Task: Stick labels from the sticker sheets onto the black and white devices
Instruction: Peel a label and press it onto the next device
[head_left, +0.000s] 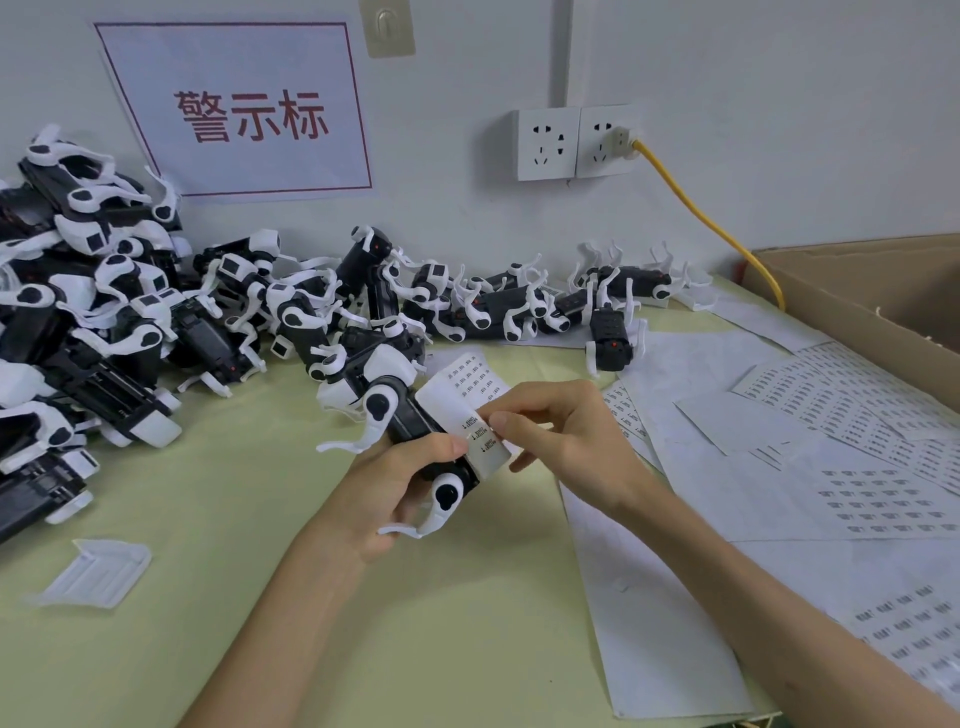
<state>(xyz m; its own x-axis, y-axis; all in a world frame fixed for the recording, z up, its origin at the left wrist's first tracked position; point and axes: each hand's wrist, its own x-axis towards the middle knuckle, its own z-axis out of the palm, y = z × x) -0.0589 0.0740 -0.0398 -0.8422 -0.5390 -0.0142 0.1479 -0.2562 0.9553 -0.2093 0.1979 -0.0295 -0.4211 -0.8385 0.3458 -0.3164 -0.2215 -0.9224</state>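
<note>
My left hand grips a black and white device over the middle of the table, thumb pressed on its top near a small sticker strip. The strip lies across the device, bent upward at its far end. My right hand pinches the strip's edge with thumb and forefinger, close to the printed labels. Whether a label is peeled off cannot be seen.
A big pile of black and white devices fills the left and back of the table. Sticker sheets cover the right side. A cardboard box stands at far right. A white plastic cover lies front left. A yellow cable hangs from the wall socket.
</note>
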